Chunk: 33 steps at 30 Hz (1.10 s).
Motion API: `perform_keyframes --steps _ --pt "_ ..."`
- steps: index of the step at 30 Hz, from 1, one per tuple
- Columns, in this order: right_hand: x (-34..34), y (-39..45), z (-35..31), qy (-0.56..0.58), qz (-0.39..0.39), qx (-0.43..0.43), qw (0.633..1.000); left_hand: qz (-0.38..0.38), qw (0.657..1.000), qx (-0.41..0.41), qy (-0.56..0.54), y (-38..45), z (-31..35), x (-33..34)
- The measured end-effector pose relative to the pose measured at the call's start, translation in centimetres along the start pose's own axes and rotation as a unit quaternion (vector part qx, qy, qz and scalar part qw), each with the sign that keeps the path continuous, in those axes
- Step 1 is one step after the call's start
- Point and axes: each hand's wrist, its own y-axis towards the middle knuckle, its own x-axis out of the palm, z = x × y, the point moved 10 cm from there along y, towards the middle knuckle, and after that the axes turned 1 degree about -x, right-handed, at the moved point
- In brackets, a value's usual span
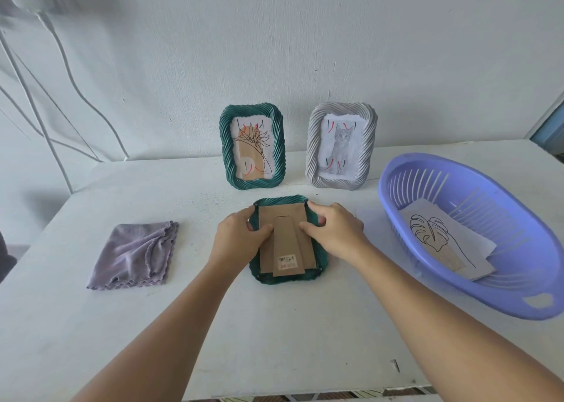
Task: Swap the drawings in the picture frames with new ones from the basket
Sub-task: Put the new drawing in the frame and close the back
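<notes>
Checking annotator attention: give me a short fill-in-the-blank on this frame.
1. The frame under both hands lies face ____.
2. The grey frame shows a ____.
3. The leaf drawing lies in the ____.
4. The cloth lies on the person's ____ side.

Missing: down; cat; basket; left

Your white table (274, 340) bears a face-down green frame (287, 275) beneath your hands, a purple cloth (134, 255) to their left, a basket (476, 291) to their right, and two upright frames (252, 147) (341, 145) beyond.
</notes>
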Motion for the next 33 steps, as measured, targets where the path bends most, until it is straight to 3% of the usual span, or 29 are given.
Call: perform_keyframes --steps 14,33 --pt "0.0 0.2 0.3 0.009 0.004 0.005 1.0 -0.01 0.993 -0.071 -0.088 0.5 -1.9 0.7" --pt "0.4 0.4 0.6 0.01 -0.006 0.011 1.0 -0.089 0.992 -0.077 -0.048 1.4 -1.5 1.5"
